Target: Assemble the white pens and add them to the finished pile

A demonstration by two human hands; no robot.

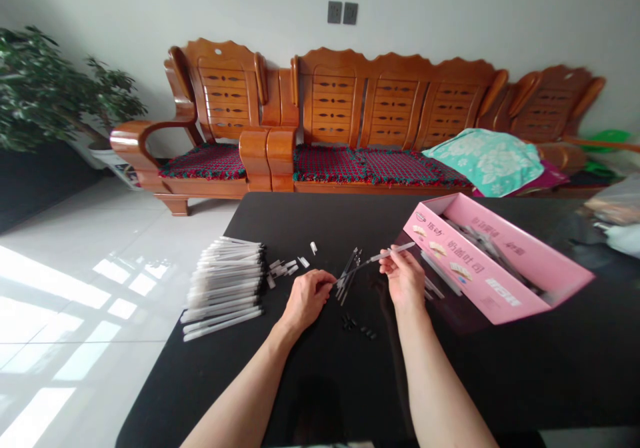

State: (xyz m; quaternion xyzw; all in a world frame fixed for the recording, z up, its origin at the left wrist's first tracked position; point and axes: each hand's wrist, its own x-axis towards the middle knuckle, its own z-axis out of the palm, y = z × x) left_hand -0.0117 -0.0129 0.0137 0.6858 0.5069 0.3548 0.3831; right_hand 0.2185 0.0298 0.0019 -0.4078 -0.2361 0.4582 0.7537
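1. Black counter (565, 368), two hands at work: the right hand (406, 280) grasps a clear pen barrel (405, 247), while the left hand's (310, 291) fingers pinch a thin refill (357, 267) that appears to run into the barrel's end.
2. Both pieces hang over loose refills (344, 293). An uneven push could bend the refill; a slack pinch could drop it among them.
3. A stray left forearm could topple the stacked pens (225, 285); a sweeping wrist could scatter the black plugs (369, 333).
4. Counted: one barrel and one refill in hand; one pink box (505, 301); two white caps (303, 261) set apart from a cluster of several. Stacked pens, plugs and loose refills overlap too closely to count.
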